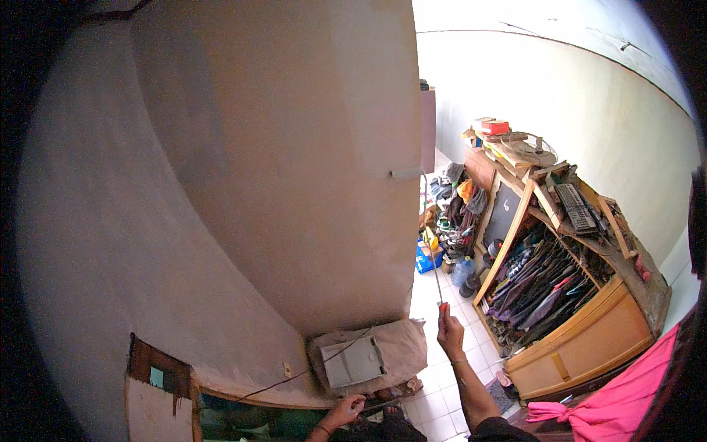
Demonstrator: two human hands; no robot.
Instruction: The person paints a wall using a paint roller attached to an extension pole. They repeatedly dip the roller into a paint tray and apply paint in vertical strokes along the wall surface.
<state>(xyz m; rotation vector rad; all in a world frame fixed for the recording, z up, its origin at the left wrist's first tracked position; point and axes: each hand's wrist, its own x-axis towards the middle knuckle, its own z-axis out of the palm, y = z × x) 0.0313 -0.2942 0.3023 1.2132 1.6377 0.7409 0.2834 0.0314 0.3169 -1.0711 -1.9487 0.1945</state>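
My right hand (451,333) is raised, its fingers wrapped round the red-orange grip of a paint roller (431,254). The thin metal rod of the roller runs up from my fist and bends at the top. Its pale roller sleeve (405,174) lies against the wall (294,147) near that wall's right edge. Low in the picture, my left hand (349,409) is closed with the fingers curled in. What it holds, if anything, I cannot make out. Just beyond my left hand is a cloth-covered thing (409,353) with a flat grey-white tray or panel (353,362) on top.
To the right stands a wooden wardrobe (582,339), open, full of hanging clothes, with a keyboard (574,208) and clutter on top. A pile of bags and clothes (460,214), a water jug (462,272) and a pink cloth (626,390) are nearby. A dark cable (298,376) crosses the left wall.
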